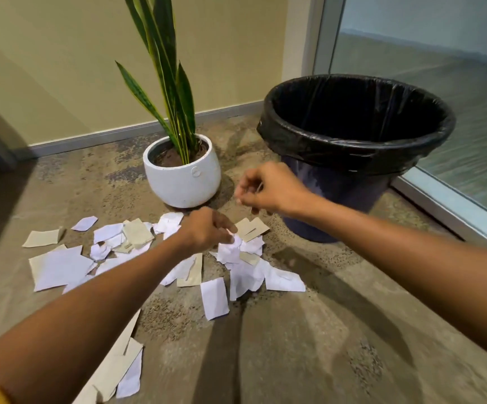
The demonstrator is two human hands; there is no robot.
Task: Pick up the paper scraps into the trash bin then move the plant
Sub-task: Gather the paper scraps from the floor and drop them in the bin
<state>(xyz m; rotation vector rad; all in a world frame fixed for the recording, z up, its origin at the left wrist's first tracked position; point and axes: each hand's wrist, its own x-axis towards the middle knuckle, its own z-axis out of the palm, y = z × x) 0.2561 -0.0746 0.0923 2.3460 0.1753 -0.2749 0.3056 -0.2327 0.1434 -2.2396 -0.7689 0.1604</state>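
Left hand pinches a white scrap beside the plant pot; right hand, fingers curled, looks empty. Loose pinch risks dropping short of the bin.

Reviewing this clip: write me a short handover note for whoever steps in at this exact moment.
Left hand: low over the scraps, fingertips pinching at a white scrap in the middle of the pile.
Right hand: raised between the plant and the bin, fingers curled; whether it holds a scrap cannot be told.
Scraps: white and tan pieces lie scattered on the floor in front of the plant, with a few more near the left forearm.
Bin: lined with a black bag, right of the plant; no paper shows inside it.
Done: nothing clearly.
Left: gather all scraps into the bin, then move the plant.
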